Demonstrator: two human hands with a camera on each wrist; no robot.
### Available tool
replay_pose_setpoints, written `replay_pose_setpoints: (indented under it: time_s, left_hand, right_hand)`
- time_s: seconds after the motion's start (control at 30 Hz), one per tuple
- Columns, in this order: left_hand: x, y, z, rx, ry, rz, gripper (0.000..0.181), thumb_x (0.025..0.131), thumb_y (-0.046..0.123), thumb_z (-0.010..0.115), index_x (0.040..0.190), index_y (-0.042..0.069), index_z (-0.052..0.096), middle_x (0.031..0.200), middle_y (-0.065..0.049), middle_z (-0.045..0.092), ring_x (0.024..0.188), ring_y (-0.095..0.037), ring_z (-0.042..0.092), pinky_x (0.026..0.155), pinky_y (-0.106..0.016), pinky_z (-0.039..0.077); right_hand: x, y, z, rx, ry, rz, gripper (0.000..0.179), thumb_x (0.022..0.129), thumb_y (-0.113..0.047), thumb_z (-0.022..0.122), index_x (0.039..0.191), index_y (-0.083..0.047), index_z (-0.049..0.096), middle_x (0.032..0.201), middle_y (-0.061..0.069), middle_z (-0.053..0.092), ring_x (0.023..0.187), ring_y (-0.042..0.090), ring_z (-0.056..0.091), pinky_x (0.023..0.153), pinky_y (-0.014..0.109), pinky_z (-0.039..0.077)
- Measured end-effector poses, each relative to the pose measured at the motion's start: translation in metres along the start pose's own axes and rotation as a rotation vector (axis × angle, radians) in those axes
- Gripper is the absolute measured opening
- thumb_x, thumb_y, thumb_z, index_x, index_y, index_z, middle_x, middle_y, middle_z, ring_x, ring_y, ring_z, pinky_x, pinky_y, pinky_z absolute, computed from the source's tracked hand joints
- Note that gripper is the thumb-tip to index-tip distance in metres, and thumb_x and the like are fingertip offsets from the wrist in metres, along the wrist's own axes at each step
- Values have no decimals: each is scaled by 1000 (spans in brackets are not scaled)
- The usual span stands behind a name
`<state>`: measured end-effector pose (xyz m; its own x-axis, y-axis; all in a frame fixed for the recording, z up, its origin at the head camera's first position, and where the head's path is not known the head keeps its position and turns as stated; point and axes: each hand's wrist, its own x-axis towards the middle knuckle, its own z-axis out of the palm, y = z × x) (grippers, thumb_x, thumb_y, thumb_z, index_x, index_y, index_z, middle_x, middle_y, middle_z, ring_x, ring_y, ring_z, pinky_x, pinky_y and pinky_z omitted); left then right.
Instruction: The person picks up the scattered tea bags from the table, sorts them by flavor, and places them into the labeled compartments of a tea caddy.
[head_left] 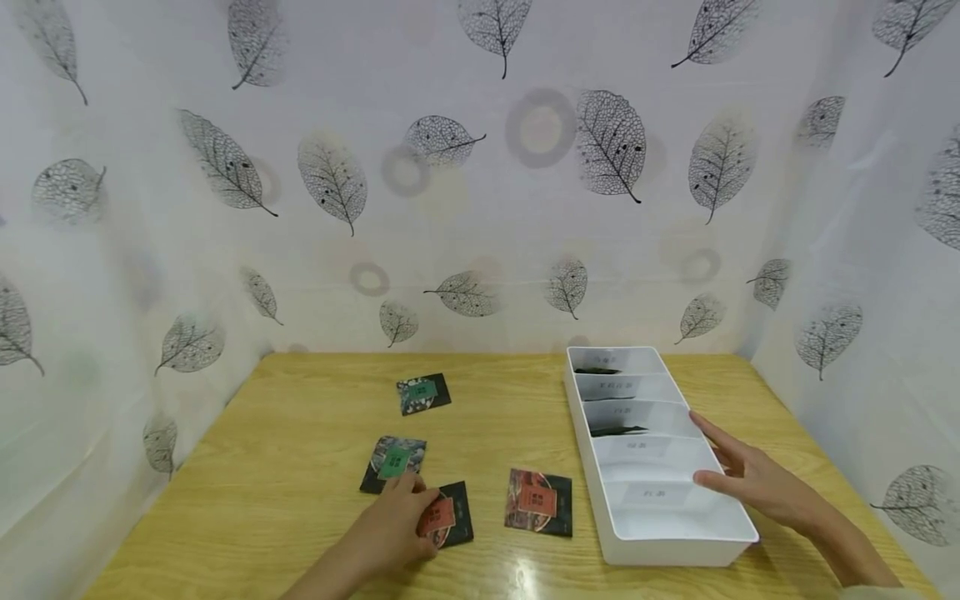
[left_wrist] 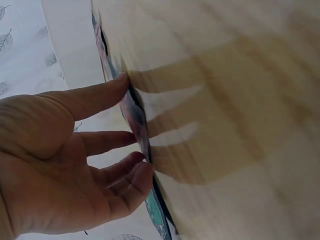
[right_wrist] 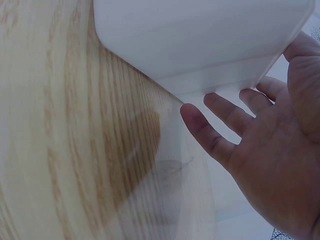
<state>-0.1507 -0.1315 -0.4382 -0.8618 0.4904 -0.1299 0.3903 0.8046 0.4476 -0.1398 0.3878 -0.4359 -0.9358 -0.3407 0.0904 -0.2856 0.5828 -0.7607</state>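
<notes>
My left hand [head_left: 393, 525] is at a flat sachet with a red label [head_left: 444, 515] on the table, thumb and fingertips at opposite edges of it. In the left wrist view this sachet [left_wrist: 134, 117] appears edge-on between the thumb and the fingers. My right hand [head_left: 761, 483] holds the side of a long white divided box [head_left: 675, 552], thumb over the rim and fingers against the outer wall. From below, the right wrist view has the fingertips touching that wall. Just beyond the left hand lies a green-labelled sachet [head_left: 395, 460], partly covered by its fingers.
Another green-labelled sachet [head_left: 423, 392] lies farther back, and a second red-labelled sachet [head_left: 538, 502] lies left of the box. Dark sachets [head_left: 618, 431] stand in the box's rear compartments; its dividers carry small labels. A leaf-patterned curtain [head_left: 480, 217] borders the wooden table [head_left: 300, 433].
</notes>
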Motion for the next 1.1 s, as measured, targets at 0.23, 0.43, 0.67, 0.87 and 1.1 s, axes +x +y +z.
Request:
replay_pose_setpoints:
  time_s: [0.23,0.43,0.67,0.87,1.1]
  left_hand:
    - [11,2,-1,51,-11,154,51,81,7,86,130,6,71,126,-9,58,109,-30,52,87,-45,54]
    - [15,-3,-2,7,1,282,50,87,-10,73,132,11,69,136,-11,61,113,-28,54,93,-43,53]
    - [12,-1,-1,-73,80,137,45,93,1,72,137,3,61,131,-15,62,121,-37,56,98,-55,50]
    - [7,15,-1,56,214,-228,50,90,47,79,101,0,63,95,-13,60,76,-24,61,59,-42,54]
    - [12,21,2,179,115,-326,78,81,64,79,112,-6,63,101,-20,65,74,-32,65,57,-48,57]
  right_hand:
    - [0,1,1,23,-6,-3,78,104,-11,61,167,-13,14,166,30,13,131,-18,25,99,9,35]
    - [0,1,0,24,-7,-5,78,104,-11,61,167,-14,14,166,30,12,133,-16,24,99,8,34]
    - [1,0,1,8,-3,7,79,104,-12,62,167,-14,14,166,31,14,129,-22,24,98,9,35]
    - [1,-1,0,9,-9,8,79,104,-12,61,167,-14,14,166,30,14,128,-22,24,98,9,36]
    - [1,-1,0,36,-8,-19,78,104,-9,61,167,-11,14,165,32,12,131,-21,25,98,7,36]
